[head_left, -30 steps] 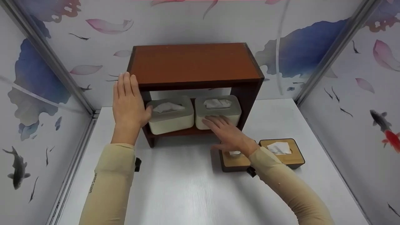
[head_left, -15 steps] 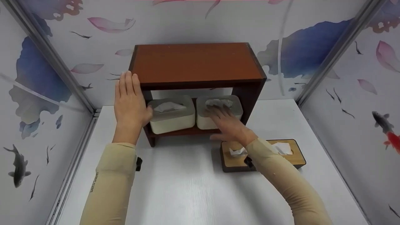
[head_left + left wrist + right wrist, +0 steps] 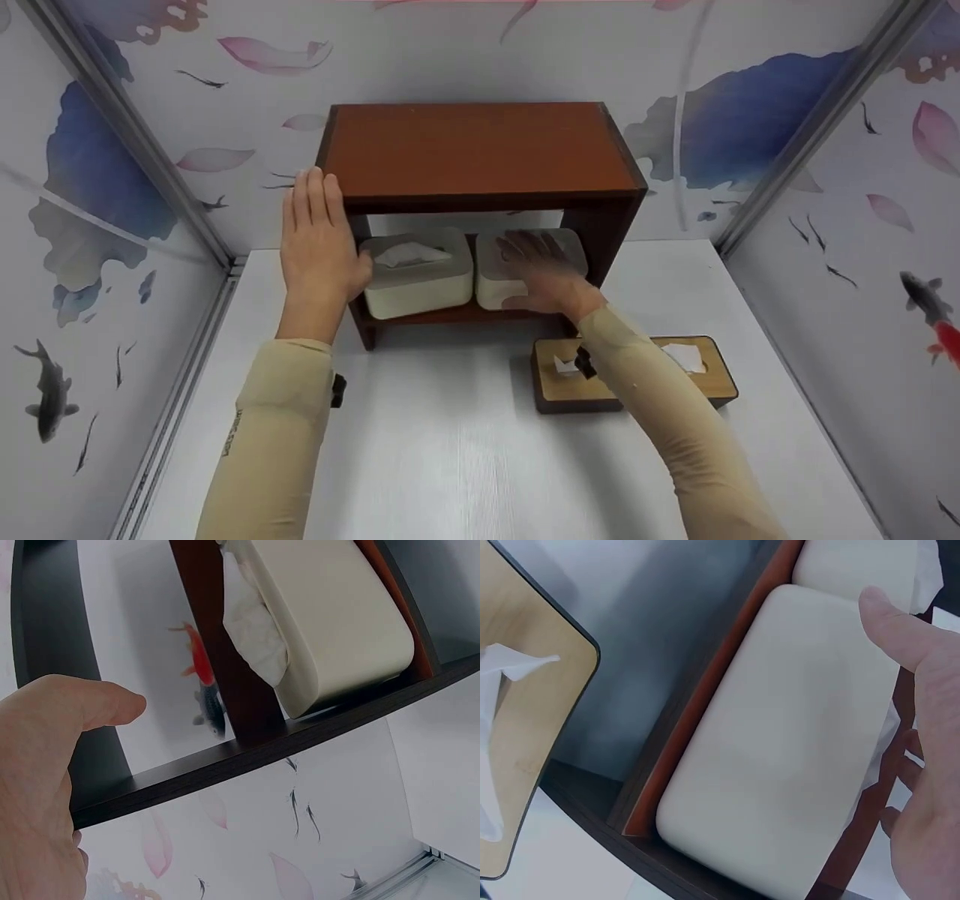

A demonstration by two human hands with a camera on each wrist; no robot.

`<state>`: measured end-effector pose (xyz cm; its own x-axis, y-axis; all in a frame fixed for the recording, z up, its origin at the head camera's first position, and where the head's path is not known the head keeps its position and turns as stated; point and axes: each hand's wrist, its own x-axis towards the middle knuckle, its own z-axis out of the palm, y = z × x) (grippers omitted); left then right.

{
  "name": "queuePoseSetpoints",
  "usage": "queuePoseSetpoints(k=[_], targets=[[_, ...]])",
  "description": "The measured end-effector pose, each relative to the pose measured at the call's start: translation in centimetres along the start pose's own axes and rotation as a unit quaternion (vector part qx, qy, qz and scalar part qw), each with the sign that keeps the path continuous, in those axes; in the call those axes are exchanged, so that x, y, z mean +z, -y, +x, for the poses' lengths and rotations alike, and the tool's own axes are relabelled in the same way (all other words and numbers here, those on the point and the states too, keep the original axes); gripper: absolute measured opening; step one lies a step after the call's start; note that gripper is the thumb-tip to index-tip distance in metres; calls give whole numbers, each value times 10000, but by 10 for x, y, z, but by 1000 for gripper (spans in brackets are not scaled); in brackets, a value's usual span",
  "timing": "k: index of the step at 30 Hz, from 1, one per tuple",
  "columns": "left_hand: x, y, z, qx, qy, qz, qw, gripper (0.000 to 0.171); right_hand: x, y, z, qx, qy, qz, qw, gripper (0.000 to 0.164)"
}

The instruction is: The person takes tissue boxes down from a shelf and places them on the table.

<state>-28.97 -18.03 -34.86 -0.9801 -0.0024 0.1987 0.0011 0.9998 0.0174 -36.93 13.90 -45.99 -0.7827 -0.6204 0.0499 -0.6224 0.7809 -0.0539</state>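
Observation:
A reddish-brown wooden shelf unit holds two off-white tissue boxes side by side, the left tissue box and the right tissue box. My left hand lies along the shelf's left side with fingers straight; its thumb juts past the front edge in the left wrist view, and most of its fingers are hidden there. My right hand, blurred, spreads its fingers over the top of the right box and covers its tissue. In the right wrist view a gap shows between part of the hand and the box; contact cannot be told.
Wood-topped tissue boxing with dark sides sits on the white table at front right, under my right forearm; the sleeve hides whether it is one or two boxes. Patterned wall panels enclose the back and sides.
My right hand has moved forward from the front of the right tissue box to above its top. The left hand stays against the shelf's side.

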Motion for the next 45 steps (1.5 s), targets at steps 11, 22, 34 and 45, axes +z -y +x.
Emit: queuePoseSetpoints(k=[11, 22, 34, 45], targets=[[2, -1, 1, 1, -111, -36, 9999, 100, -4, -1, 21, 443, 619, 330, 9966, 107], [-3, 2, 3, -23, -205, 4, 9998, 101, -5, 0, 35, 558, 722, 212, 9956, 116], [1, 0, 1, -33, -218, 46, 9997, 101, -5, -4, 43, 561, 1009, 298, 9929, 122], [3, 0, 1, -49, -155, 129, 9998, 102, 3, -8, 46, 439, 1142, 173, 9923, 122]])
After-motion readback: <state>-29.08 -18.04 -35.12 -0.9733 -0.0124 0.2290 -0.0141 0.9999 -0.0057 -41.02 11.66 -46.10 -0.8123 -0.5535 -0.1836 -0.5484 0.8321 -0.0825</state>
